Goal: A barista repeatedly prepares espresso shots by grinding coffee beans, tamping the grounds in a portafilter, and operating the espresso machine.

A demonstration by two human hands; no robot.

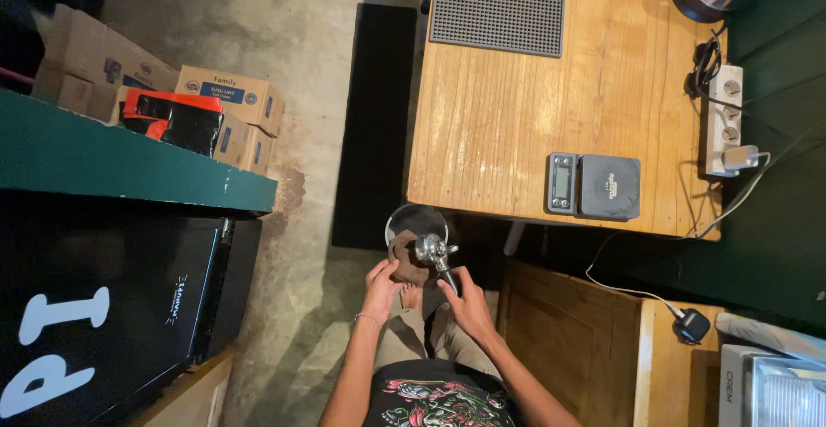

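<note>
Portafilter (433, 251), low in the centre of the frame just below the tabletop (508, 126) edge, is being wiped: left hand (379, 285) presses a brown cloth (404, 251) to its basket, right hand (467, 298) is closed round its handle; next, judged, inspect basket.

portafilter (430, 249): shiny polished metal, dark matt handle | cloth (404, 253): brown, soft, matt | table (499, 126) at 12 o'clock: varnished grainy wood | mat (499, 6): black studded rubber | scale (595, 186): matt grey plastic | boxes (231, 104) at 10 o'clock: plain cardboard | floor (249, 14): rough concrete
</note>
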